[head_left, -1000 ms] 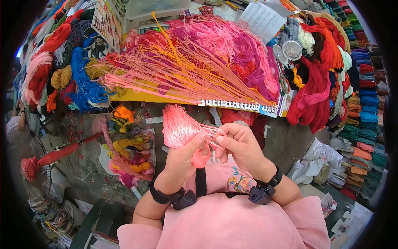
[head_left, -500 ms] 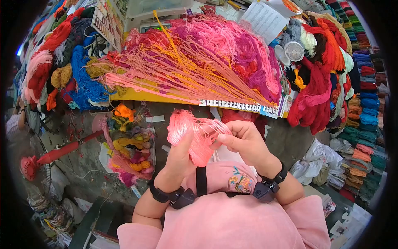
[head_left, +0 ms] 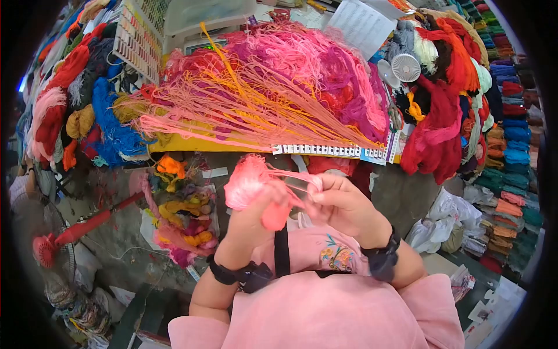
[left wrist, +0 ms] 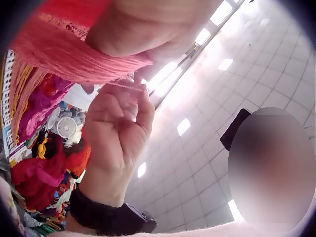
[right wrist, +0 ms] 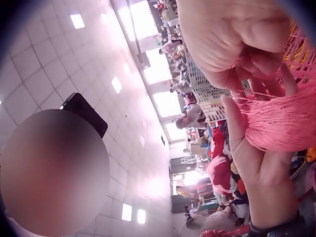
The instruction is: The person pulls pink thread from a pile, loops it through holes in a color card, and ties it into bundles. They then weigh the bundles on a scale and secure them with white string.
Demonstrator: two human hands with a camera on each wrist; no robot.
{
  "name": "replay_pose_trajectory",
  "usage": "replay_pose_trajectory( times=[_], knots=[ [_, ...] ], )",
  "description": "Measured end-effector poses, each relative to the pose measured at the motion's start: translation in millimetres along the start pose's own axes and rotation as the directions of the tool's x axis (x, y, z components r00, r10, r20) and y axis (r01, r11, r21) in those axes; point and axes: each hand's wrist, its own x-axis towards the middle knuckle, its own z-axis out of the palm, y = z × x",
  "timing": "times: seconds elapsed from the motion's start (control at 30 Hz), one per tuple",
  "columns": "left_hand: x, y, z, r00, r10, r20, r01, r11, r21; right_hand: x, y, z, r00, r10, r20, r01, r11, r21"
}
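A bundled skein of pink thread (head_left: 245,185) is held up in front of the chest by my left hand (head_left: 254,216), its thumb pressed over the bundle. Strands from the skein run across to my right hand (head_left: 347,208), which pinches them between thumb and curled fingers. Seen from the left wrist, the pink threads (left wrist: 74,61) fan out beneath the thumb and narrow toward the right hand (left wrist: 116,126). In the right wrist view the skein (right wrist: 284,123) lies across the left palm, with the right hand (right wrist: 232,39) close above.
Beyond the hands, a table edge (head_left: 203,141) carries a heap of pink, purple and orange thread (head_left: 296,58). A numbered white strip (head_left: 325,150) lies along that edge. Hanging skeins (head_left: 433,131) and a small white fan (head_left: 406,68) are at right; a red-armed fan (head_left: 81,227) stands left.
The skein has turned in the left hand. The right hand has drawn slightly right, stretching the strands between the hands. The head view has shifted a little.
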Motion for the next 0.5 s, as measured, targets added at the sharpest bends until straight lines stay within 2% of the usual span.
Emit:
replay_pose_trajectory(
  times=[0.03,0.07,0.1,0.13,0.17,0.2,0.23,0.3,0.33,0.37,0.4,0.43,0.47,0.5],
  knots=[
    [6,1,2,0.970,0.088,0.228,-0.025,0.964,-0.266,-4,-4,-8,0.985,0.141,0.100,-0.151,0.983,0.106],
    [1,5,8,0.996,-0.077,0.052,0.080,0.994,-0.073,-8,-7,-14,0.940,0.266,0.212,-0.307,0.931,0.197],
    [4,4,10,0.995,-0.084,0.053,0.088,0.993,-0.081,-12,-12,-14,0.942,0.267,0.201,-0.306,0.931,0.200],
    [9,5,10,0.980,-0.197,0.019,0.179,0.924,0.338,-16,-21,-9,0.961,0.261,0.089,-0.253,0.963,-0.087],
    [16,7,10,0.959,-0.276,-0.057,0.237,0.680,0.694,-17,-28,-7,0.975,0.222,-0.011,-0.209,0.902,-0.377],
    [22,17,5,0.867,-0.490,-0.092,0.457,0.707,0.539,-21,-37,-15,0.990,0.087,-0.113,-0.142,0.543,-0.828],
    [27,23,-1,0.870,-0.484,-0.094,0.453,0.710,0.539,-23,-43,-19,0.990,0.089,-0.107,-0.138,0.539,-0.831],
    [36,31,-14,0.907,-0.420,-0.027,0.410,0.865,0.290,-23,-54,-28,0.996,-0.085,0.022,0.063,0.527,-0.847],
    [37,39,-19,0.851,-0.414,-0.323,0.486,0.854,0.186,-16,-59,-41,0.956,-0.215,0.202,0.294,0.632,-0.717],
    [34,46,-67,0.886,-0.441,-0.140,0.442,0.897,-0.029,-11,-63,-53,0.917,-0.331,0.221,0.397,0.799,-0.452],
    [34,56,-85,0.899,-0.344,-0.271,0.268,0.922,-0.279,-10,-76,-59,0.940,-0.309,0.146,0.319,0.947,-0.046],
    [26,60,-118,0.952,-0.186,-0.245,-0.039,0.718,-0.695,-4,-82,-89,0.930,-0.345,0.130,0.315,0.927,0.204],
    [12,72,-160,0.957,-0.052,-0.285,-0.176,0.677,-0.715,3,-84,-124,0.906,-0.412,0.100,0.358,0.870,0.339],
    [-6,83,-197,0.961,-0.013,-0.275,-0.212,0.604,-0.768,6,-90,-159,0.917,-0.395,-0.057,0.389,0.853,0.348]
  ],
)
